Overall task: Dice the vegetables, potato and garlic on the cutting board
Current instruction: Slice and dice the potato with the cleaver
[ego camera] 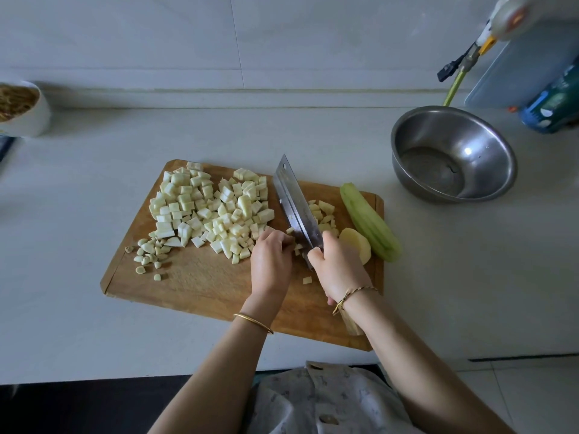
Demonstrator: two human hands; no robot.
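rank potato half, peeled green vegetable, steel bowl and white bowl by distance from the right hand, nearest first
From the right hand:
1. potato half, just right of it
2. peeled green vegetable, board's right edge
3. steel bowl, back right
4. white bowl, far left

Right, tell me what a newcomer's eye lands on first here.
The heap of pale diced vegetable cubes covering the far left of the wooden cutting board draws the eye first. Next comes the broad steel cleaver at the board's middle, gripped by the right hand while the left hand steadies pale yellow potato pieces beside the blade. A round steel bowl sits on the pale counter to the far right.
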